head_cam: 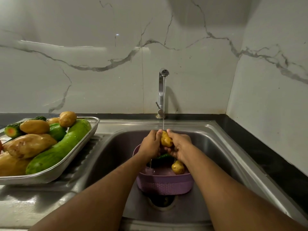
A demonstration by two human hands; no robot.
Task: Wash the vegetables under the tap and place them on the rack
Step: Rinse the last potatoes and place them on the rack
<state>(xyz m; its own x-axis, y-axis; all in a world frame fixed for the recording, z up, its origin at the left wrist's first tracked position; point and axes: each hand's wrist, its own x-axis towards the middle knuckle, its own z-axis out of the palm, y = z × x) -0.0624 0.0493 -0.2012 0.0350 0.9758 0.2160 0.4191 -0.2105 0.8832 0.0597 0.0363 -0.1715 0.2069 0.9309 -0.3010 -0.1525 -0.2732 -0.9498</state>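
Observation:
A thin stream of water falls from the chrome tap (162,90) onto a small yellow potato (166,139). My left hand (150,143) and my right hand (179,145) both clasp that potato over the sink. Beneath them sits a purple basket (164,184) holding another potato (178,167) and a dark green vegetable (162,157), partly hidden by my hands. To the left, the metal mesh rack (73,155) rests on the drainboard. It carries several wet potatoes (30,145), a long green gourd (61,147) and a bitter gourd (12,130).
The steel sink (221,147) has a drain (162,201) just in front of the basket. A black countertop strip (266,155) runs along the right. Marble wall panels close off the back and the right side.

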